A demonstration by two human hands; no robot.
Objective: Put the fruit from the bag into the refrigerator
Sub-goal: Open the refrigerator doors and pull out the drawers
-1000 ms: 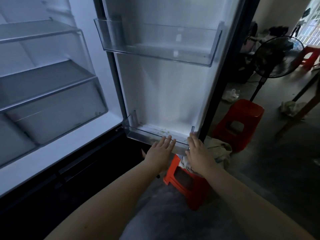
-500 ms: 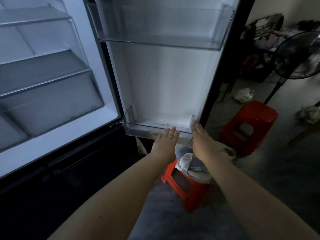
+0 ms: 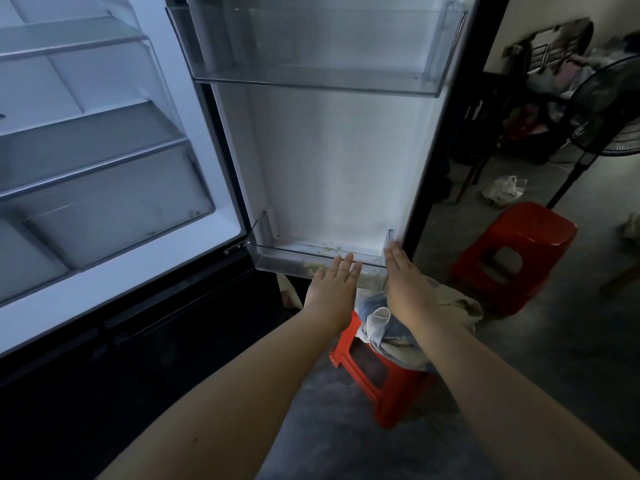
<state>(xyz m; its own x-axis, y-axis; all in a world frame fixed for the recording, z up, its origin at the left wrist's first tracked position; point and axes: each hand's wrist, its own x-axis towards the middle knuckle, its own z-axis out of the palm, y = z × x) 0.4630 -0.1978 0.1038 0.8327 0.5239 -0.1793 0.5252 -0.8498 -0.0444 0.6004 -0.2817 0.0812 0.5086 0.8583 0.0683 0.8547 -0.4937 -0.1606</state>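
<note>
Now, your left hand (image 3: 334,289): palm down, fingers straight and close together, the fingertips (image 3: 346,263) resting on the front wall of the lower door bin (image 3: 294,263).
Your right hand (image 3: 407,282): flat and edge-on, fingers straight and together, the tips at the bin's right end, where it meets the door's edge.
Refrigerator (image 3: 114,216): to your left, lit inside, with bare glass shelves (image 3: 86,140) and a clear drawer below them.
Door (image 3: 339,161): swung open straight ahead of you, its white inner face toward you.
Lower door bin: clear plastic, at the foot of the door – greenish specks (image 3: 329,245) lie along its floor and front wall, near your left fingertips.
Upper door bin (image 3: 311,77): clear, mounted high on the same door.
Fruit and bag: you cannot tell from this view – a crumpled cloth bundle (image 3: 384,327) of blue and beige lies on the near red stool (image 3: 384,386), under your right wrist, and what it holds is hidden.
Far red stool (image 3: 519,244): on the floor to your right, well apart from the near one.
Standing fan (image 3: 609,112): dark, behind the far stool.
White plastic bag (image 3: 504,190): crumpled on the floor, between the fan's pole and the door's edge.
</note>
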